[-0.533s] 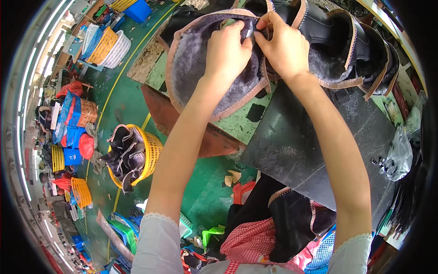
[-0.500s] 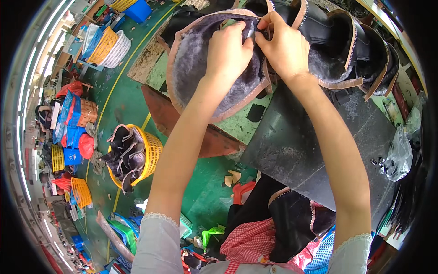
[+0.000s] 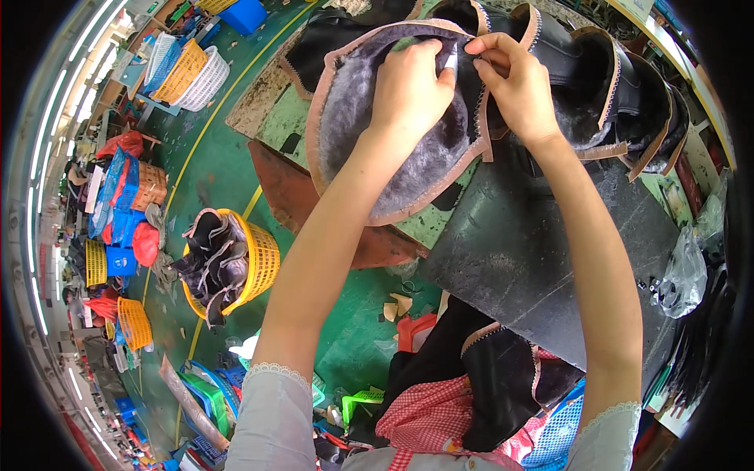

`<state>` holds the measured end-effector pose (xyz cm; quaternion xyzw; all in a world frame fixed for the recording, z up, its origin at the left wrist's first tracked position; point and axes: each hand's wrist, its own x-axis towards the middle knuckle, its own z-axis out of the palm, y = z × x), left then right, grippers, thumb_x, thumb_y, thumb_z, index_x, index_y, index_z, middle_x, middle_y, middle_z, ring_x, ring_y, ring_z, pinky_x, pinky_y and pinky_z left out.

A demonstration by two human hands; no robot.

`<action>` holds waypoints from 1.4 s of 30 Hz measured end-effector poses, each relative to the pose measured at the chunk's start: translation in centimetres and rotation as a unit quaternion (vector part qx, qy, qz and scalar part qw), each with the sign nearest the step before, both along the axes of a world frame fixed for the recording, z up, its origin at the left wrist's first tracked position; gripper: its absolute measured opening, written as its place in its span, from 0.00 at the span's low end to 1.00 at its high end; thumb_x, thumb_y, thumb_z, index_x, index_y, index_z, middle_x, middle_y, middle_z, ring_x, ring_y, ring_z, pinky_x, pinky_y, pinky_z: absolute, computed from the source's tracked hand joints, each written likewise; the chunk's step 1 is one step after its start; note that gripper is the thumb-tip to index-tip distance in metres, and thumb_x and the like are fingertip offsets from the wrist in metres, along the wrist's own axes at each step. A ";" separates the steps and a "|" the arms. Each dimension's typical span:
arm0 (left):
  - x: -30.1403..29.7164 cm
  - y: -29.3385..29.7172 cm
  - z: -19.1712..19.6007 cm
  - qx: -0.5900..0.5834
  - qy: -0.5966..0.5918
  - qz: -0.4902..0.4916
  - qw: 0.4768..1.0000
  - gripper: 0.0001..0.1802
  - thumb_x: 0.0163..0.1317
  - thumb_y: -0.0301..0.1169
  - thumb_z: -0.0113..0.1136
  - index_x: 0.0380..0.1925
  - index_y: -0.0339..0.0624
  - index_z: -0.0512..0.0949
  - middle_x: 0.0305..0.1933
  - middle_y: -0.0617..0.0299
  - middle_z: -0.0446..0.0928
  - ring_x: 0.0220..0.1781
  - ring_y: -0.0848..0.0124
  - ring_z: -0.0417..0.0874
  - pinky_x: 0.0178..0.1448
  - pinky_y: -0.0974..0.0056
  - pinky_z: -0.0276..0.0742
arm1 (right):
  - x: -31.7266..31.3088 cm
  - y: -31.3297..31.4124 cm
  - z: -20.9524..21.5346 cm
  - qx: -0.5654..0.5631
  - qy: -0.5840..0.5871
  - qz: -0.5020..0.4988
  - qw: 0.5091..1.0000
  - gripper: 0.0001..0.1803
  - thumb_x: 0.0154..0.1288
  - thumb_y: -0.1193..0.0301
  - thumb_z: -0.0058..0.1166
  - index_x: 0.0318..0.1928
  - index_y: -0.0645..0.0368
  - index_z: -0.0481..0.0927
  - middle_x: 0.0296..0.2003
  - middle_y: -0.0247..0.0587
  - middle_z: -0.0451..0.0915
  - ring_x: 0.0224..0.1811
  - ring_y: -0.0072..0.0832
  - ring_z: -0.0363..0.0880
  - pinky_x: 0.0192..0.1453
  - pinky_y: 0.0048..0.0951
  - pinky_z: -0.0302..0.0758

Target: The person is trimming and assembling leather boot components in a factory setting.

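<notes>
green worktable [image 3: 287, 118]; fur-lined pieces [image 3: 424, 149] on it; dark mat [image 3: 526, 251] alongside

Dark mat [image 3: 542, 259] bare near the person, stacked boot pieces [image 3: 628, 94] crowding, perhaps blocking, far edge

Bright even daylight, soft shadows, sharp centre, strong fisheye bending, black rim.

A single wide fisheye view looks down from the person's head, close over both raised forearms, which enter from the lower edge. Straight lines bend toward the rim. It faces the dark surface [image 3: 518, 251] ahead and the green floor [image 3: 212, 165] far below at left.
</notes>
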<state>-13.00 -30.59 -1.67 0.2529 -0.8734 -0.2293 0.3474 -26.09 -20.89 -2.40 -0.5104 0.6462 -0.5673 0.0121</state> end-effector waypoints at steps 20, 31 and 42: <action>-0.1 0.3 -0.1 -0.031 0.002 0.005 1.000 0.23 0.58 0.28 0.64 0.53 0.26 0.77 0.28 0.45 0.84 0.25 0.64 0.88 0.34 0.65 0.83 | 0.1 0.4 0.5 0.030 0.019 -0.030 0.999 0.11 0.57 0.75 0.59 0.43 0.59 0.82 0.35 0.43 0.86 0.40 0.32 0.87 0.48 0.31 0.81; -0.1 0.5 0.0 -0.039 -0.009 0.011 0.999 0.24 0.57 0.28 0.64 0.53 0.27 0.77 0.28 0.45 0.84 0.25 0.64 0.88 0.35 0.64 0.83 | 0.6 0.1 0.9 0.055 0.041 -0.056 0.996 0.10 0.57 0.76 0.60 0.41 0.60 0.82 0.34 0.43 0.86 0.36 0.30 0.87 0.45 0.30 0.81; 0.0 0.9 0.0 -0.039 -0.007 0.011 0.999 0.23 0.57 0.29 0.65 0.52 0.27 0.78 0.28 0.46 0.84 0.25 0.63 0.88 0.35 0.63 0.83 | -0.2 1.2 1.1 0.064 -0.027 0.019 0.997 0.09 0.63 0.76 0.54 0.43 0.61 0.82 0.33 0.43 0.86 0.38 0.27 0.86 0.48 0.27 0.79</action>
